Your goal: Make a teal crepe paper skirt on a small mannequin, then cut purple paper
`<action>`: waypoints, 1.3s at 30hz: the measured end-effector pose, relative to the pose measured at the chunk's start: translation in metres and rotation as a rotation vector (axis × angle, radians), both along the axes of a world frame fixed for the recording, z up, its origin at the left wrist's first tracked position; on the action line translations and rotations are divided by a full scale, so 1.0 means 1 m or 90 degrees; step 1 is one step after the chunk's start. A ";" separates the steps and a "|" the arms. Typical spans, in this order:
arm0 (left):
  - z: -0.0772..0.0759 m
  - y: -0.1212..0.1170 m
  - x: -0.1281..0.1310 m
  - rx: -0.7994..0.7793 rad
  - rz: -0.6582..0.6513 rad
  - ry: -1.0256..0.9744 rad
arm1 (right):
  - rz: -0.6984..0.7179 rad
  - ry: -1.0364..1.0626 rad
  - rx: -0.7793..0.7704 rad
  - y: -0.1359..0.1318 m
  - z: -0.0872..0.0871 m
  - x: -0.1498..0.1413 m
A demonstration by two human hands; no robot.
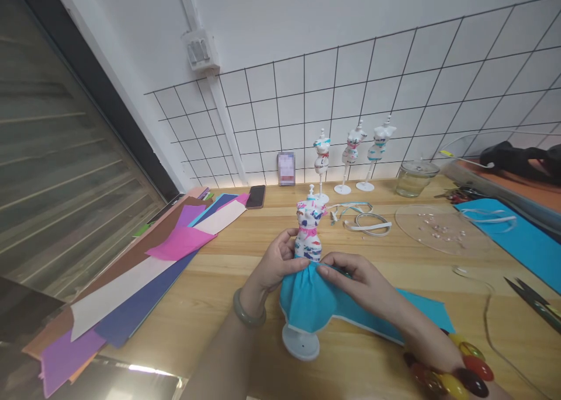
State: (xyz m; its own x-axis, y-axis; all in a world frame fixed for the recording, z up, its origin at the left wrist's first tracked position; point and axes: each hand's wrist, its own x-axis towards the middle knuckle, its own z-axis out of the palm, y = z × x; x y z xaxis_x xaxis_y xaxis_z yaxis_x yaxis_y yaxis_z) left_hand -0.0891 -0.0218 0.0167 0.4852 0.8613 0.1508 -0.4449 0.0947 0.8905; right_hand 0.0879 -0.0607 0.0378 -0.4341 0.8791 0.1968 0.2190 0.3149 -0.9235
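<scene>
A small white dress form (pixel 309 219) with coloured patches and a pink band stands tilted on a round white base (pixel 301 342). Gathered blue fabric (pixel 309 306) hangs around its lower part like a skirt, with a long strip of it trailing right across the table. My left hand (pixel 280 258) is closed at the form's left side, its thumb pressing the fabric's top edge at the waist. On the other side, my right hand (pixel 357 274) pinches the same edge between thumb and fingers. Some of the fingers are hidden behind the form and cloth.
Coloured sheets (pixel 140 283) are stacked at the left, near a dark phone (pixel 256 196). Behind stand three more dress forms (pixel 352 145) and a glass jar (pixel 415 180). To the right are ribbon loops (pixel 370 224), a clear plate (pixel 432 230) with small beads, blue sheets (pixel 517 242) and scissors (pixel 532 300).
</scene>
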 end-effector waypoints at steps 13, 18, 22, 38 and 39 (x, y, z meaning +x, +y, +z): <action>0.002 -0.001 0.000 -0.005 0.004 0.003 | -0.057 -0.040 0.052 -0.003 0.002 0.000; 0.002 -0.001 0.000 -0.014 0.003 -0.010 | -0.046 -0.012 0.034 -0.001 0.002 0.000; 0.001 -0.002 0.001 -0.016 0.003 -0.018 | -0.037 -0.010 0.036 0.000 0.001 -0.001; 0.001 -0.003 0.000 -0.058 -0.038 -0.026 | -0.029 -0.023 0.048 -0.001 0.003 0.002; 0.001 -0.003 0.000 -0.059 -0.037 -0.027 | -0.030 -0.026 0.045 -0.001 0.003 0.002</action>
State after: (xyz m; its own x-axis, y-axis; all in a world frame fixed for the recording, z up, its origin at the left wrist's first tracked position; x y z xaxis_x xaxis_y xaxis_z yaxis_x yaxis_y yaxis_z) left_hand -0.0888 -0.0243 0.0177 0.5300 0.8429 0.0933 -0.4734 0.2027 0.8572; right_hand 0.0898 -0.0618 0.0409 -0.4012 0.8836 0.2417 0.2721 0.3669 -0.8896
